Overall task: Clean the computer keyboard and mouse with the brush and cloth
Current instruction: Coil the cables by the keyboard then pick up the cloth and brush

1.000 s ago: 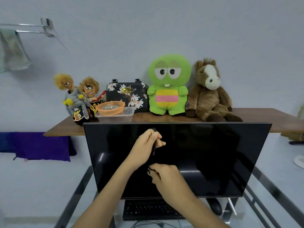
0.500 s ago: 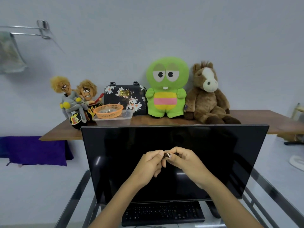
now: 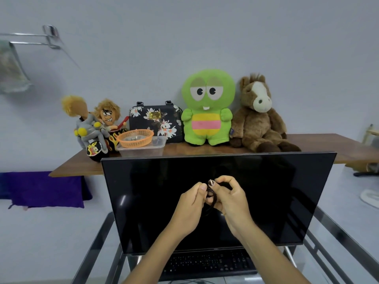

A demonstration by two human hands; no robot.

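Observation:
My left hand [image 3: 188, 210] and my right hand [image 3: 231, 203] meet in front of the dark monitor, fingertips together. Both pinch a thin black cord [image 3: 211, 198] that loops between them; what it belongs to I cannot tell. The black keyboard [image 3: 207, 263] lies below the monitor at the bottom of the view, partly behind my forearms. The mouse is hidden, and no brush shows. A grey-green cloth [image 3: 10, 72] hangs from a wall rail at the far left.
The switched-off monitor [image 3: 143, 201] fills the middle, on a glass desk with a metal frame [image 3: 98, 238]. Behind it a wooden shelf [image 3: 328, 144] carries plush toys, a flowered bag and an orange basket [image 3: 136, 138]. A purple cloth [image 3: 41, 189] hangs at left.
One second ago my left hand was raised above my right, holding a dark thin thing. The hands have since come level and closed together on the looped cord.

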